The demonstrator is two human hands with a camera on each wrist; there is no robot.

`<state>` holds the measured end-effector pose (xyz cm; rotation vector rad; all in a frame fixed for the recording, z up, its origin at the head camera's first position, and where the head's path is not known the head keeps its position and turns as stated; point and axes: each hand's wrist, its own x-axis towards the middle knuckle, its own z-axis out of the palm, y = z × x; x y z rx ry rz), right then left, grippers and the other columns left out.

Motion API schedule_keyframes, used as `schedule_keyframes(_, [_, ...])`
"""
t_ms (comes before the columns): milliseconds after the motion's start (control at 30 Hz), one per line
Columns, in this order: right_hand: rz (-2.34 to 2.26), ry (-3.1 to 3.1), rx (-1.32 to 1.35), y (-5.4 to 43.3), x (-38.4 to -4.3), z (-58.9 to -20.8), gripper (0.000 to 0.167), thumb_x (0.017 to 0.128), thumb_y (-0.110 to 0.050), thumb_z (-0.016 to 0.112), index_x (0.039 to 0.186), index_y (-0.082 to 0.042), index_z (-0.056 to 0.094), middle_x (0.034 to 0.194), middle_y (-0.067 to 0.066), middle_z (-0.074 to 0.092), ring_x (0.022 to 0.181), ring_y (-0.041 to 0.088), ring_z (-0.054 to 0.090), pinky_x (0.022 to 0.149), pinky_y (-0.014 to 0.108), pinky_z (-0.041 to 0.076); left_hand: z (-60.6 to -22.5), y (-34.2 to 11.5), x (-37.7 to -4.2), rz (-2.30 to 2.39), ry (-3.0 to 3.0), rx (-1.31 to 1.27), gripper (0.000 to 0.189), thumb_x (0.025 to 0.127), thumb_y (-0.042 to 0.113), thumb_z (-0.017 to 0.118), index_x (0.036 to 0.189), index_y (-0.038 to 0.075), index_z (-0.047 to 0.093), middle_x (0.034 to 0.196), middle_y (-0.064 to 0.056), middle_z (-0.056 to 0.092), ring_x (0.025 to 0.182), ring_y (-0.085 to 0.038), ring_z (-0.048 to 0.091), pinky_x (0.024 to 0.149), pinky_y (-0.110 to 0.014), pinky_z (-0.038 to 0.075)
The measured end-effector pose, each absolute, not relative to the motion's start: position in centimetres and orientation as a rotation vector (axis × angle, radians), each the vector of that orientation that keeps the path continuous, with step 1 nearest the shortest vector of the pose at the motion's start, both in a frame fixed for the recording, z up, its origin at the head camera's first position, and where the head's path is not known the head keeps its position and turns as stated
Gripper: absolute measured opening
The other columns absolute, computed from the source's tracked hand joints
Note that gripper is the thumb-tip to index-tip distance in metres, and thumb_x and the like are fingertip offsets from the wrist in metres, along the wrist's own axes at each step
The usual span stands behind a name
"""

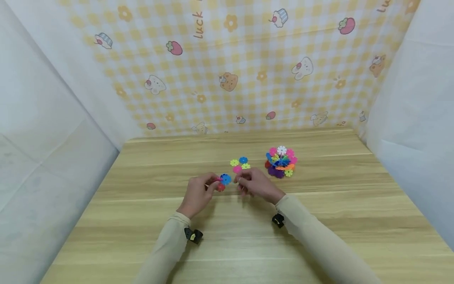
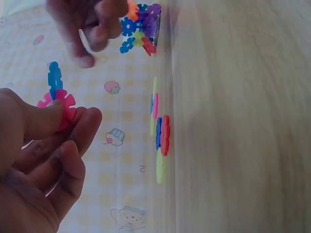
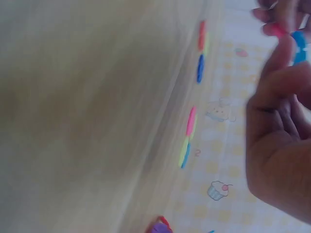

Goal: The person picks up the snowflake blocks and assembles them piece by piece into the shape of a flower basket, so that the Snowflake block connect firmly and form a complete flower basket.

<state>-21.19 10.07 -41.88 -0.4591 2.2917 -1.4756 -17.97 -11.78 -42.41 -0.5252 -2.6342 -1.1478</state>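
Note:
Between the thumb and fingers of my left hand (image 1: 197, 194) is a pink notched disc (image 2: 69, 103). A blue notched disc (image 2: 55, 76) is slotted onto it, standing crosswise above it in the left wrist view. My right hand (image 1: 259, 184) hovers just right of the blue disc, its fingers loosely curled and slightly blurred. Nothing shows in its grasp. On the table below the left hand lies a red disc (image 1: 221, 188), partly hidden; the left wrist view also shows a dark blue disc (image 2: 158, 133) and a yellow disc (image 2: 160, 166) beside it.
Behind my hands lie loose discs: pink (image 1: 237, 169), blue (image 1: 243, 159) and a yellow pair (image 1: 234, 162). To the right stands a multicoloured cluster of joined discs (image 1: 280, 161). A checked cloth (image 1: 213, 59) hangs behind the wooden table (image 1: 149, 232).

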Motion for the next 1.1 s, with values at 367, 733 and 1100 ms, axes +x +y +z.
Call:
schedule_keyframes(367, [-0.734, 2.778, -0.810, 5.1, -22.3, -42.7, 0.022, 0.089, -0.010, 0.073, 0.110, -0.009, 0.076, 0.109, 0.011, 0.077, 0.088, 0.020, 0.069, 0.082, 0.039, 0.059, -41.3, -12.2, -18.3, -1.174, -2.571, -0.487, 0.009, 0.099, 0.014, 0.063, 0.102, 0.011, 0.071, 0.088, -0.010, 0.077, 0.079, -0.017, 0.073, 0.063, -0.021, 0.054])
schedule_keyframes(733, [-0.575, 2.799, -0.966, 4.7, -22.3, -43.2, 0.006, 0.084, -0.019, 0.082, 0.082, -0.014, 0.079, 0.088, 0.000, 0.074, 0.083, 0.014, 0.063, 0.075, 0.028, 0.056, -41.3, -12.5, -18.6, -1.226, -2.603, -0.488, 0.009, 0.099, 0.014, 0.063, 0.101, 0.009, 0.071, 0.087, -0.012, 0.076, 0.078, -0.025, 0.073, 0.063, -0.021, 0.054])
schedule_keyframes(1100, [-0.809, 2.564, -0.939, 6.4, -22.3, -42.8, 0.017, 0.080, -0.004, 0.081, 0.095, -0.004, 0.073, 0.081, 0.003, 0.069, 0.072, 0.011, 0.057, 0.065, 0.023, 0.050, -41.5, -11.9, -18.7, -1.174, -2.622, -0.526, 0.009, 0.098, 0.012, 0.064, 0.102, 0.010, 0.072, 0.091, -0.009, 0.077, 0.078, -0.015, 0.072, 0.066, -0.021, 0.056])
